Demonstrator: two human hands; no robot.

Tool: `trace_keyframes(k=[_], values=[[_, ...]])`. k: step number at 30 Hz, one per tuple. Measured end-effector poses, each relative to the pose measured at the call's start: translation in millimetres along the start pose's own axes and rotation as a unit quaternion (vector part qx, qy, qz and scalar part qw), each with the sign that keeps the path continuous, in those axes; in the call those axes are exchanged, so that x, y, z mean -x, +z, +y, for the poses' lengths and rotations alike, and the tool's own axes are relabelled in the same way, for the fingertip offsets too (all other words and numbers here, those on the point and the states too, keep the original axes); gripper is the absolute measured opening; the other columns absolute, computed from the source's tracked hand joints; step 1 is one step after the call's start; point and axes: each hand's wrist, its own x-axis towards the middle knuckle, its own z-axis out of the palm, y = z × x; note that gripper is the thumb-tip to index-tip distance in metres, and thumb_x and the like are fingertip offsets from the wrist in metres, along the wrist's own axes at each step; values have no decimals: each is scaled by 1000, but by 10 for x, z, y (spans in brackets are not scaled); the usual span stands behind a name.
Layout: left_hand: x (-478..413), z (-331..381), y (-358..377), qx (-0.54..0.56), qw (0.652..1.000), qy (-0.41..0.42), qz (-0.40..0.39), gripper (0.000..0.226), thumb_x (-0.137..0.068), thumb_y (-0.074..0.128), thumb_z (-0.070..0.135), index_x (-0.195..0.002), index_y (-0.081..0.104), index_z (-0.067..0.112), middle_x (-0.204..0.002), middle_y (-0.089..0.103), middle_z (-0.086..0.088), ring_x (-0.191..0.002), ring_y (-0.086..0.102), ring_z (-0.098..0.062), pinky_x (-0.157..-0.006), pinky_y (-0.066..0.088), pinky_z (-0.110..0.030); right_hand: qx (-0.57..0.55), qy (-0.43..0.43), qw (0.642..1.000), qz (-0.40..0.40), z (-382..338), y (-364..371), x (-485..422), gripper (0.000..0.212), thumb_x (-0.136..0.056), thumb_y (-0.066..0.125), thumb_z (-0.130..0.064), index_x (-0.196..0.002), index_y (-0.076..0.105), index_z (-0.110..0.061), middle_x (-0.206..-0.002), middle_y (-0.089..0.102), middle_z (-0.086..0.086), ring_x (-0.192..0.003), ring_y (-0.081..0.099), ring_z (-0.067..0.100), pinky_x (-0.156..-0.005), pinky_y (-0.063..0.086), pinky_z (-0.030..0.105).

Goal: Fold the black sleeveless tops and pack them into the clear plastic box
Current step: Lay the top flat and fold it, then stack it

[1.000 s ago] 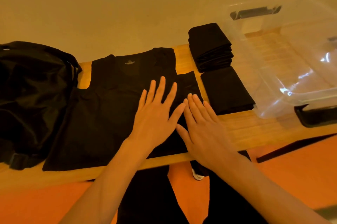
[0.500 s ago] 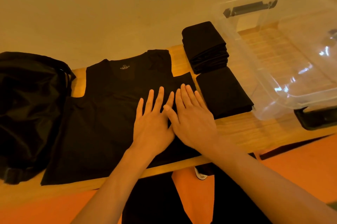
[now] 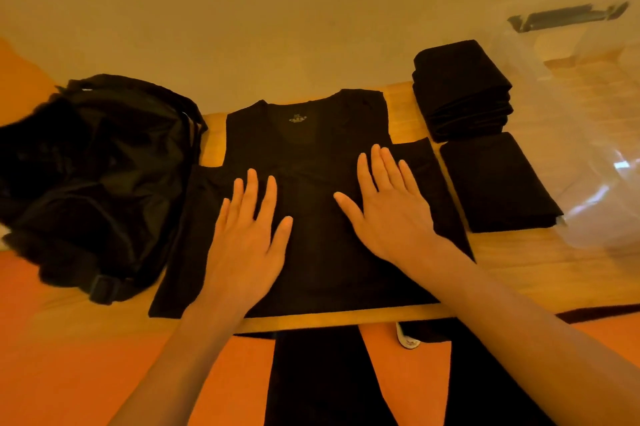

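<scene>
A black sleeveless top (image 3: 311,134) lies spread flat on the wooden table (image 3: 519,263), neck toward the wall. My left hand (image 3: 247,235) presses flat on its left half, fingers straight. My right hand (image 3: 388,207) presses flat on its right half, a palm's width from the left one. Right of the top lie a single folded black top (image 3: 495,183) and, behind it, a stack of folded black tops (image 3: 460,89). The clear plastic box (image 3: 588,148) stands at the far right, partly out of view.
A black bag (image 3: 93,176) with a buckled strap sits on the table's left end, touching the spread top. A pale wall runs behind the table. Below the front edge are my dark trousers and an orange floor.
My hands, side by side and touching near the top's right part before, have slid apart, the left going left, the right going right. The view has swung to the left.
</scene>
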Motion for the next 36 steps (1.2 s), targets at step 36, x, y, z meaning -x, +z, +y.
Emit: trace_keyframes(k=[36], values=[[325, -587, -214, 66, 994, -58, 68, 65, -104, 25, 55, -160, 23, 21, -167, 17, -4, -152, 22, -22, -120, 20, -33, 36, -119, 992, 29, -795, -31, -402, 71, -101, 0, -62, -162, 3, -26, -169, 5, 10, -156, -5, 25, -126, -3, 48]])
